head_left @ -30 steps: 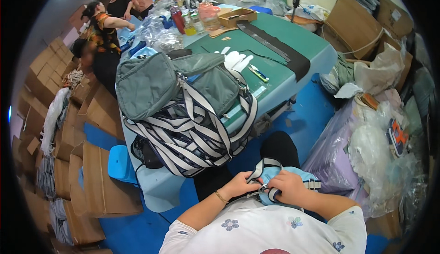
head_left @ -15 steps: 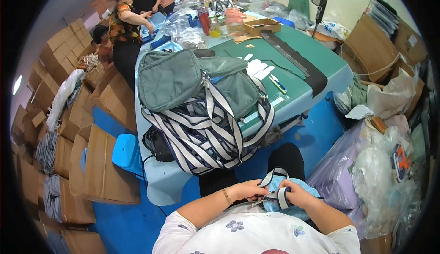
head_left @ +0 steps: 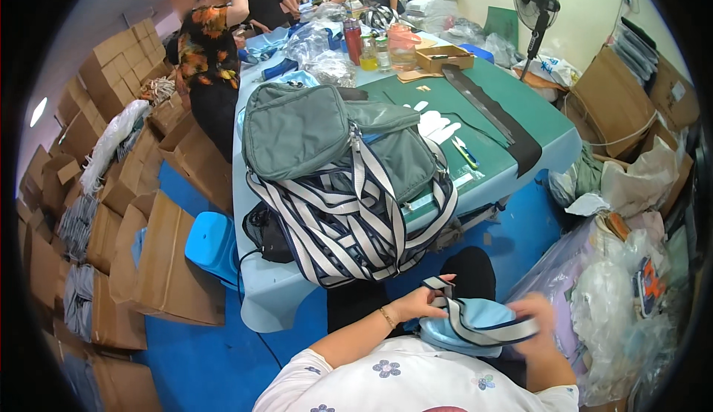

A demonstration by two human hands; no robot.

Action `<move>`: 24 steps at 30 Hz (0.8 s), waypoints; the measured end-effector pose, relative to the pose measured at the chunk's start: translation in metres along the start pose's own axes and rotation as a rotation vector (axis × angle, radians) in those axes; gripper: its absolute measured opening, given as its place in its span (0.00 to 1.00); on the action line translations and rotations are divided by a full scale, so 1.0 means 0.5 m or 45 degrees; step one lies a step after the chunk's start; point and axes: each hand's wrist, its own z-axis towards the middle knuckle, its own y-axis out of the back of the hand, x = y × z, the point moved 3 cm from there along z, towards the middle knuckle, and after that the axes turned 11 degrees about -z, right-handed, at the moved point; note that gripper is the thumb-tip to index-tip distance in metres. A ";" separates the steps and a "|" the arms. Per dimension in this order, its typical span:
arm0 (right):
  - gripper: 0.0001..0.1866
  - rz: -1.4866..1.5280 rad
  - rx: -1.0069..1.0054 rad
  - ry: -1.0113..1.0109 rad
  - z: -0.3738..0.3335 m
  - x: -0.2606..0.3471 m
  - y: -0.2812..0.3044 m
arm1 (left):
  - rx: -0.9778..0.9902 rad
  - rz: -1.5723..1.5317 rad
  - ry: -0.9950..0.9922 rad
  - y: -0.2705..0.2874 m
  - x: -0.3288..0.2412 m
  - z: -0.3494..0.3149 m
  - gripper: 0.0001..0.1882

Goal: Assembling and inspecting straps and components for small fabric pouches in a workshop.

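Over my lap lies a light-blue fabric bag with a navy-and-white striped strap. My left hand is closed in a pinch on the strap near the bag's left side. My right hand is at the bag's right, against the far end of the strap loop. Its fingers are smeared by motion, so I cannot make out whether they grip the strap. Beyond my hands, a pile of grey-green bags with tangled striped straps hangs over the table's near edge.
On the green mat lie white gloves, yellow-handled thread snips and a black strip. Left stand a blue stool and cardboard boxes. Plastic-wrapped goods crowd my right. Several people are at the far end.
My right hand has moved right, away from my left hand, and the strap now stretches between them over the bag. A person at the far left has straightened up and raised an arm.
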 end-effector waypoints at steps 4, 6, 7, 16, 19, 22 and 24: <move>0.14 0.601 -0.975 -0.304 -0.013 -0.061 0.166 | 0.026 -0.353 -0.052 0.029 0.034 -0.008 0.42; 0.14 0.778 -1.040 -0.271 -0.009 -0.057 0.219 | 0.126 -0.537 0.018 0.045 0.055 -0.021 0.38; 0.13 0.715 -1.120 -0.423 0.004 -0.061 0.226 | 0.209 -0.721 0.087 0.038 0.054 -0.035 0.35; 0.12 -0.214 -0.280 0.122 0.060 0.065 0.119 | 0.249 0.323 0.018 -0.094 0.050 0.010 0.37; 0.12 0.534 -0.902 -0.119 0.055 -0.008 0.249 | 0.381 0.440 -0.173 -0.096 0.046 0.024 0.29; 0.14 0.665 -0.823 -0.112 0.088 -0.052 0.256 | 0.345 0.559 -0.303 -0.109 0.035 0.004 0.19; 0.15 0.301 -0.836 -0.076 0.107 -0.045 0.225 | 0.345 0.614 -0.217 -0.116 0.032 -0.001 0.16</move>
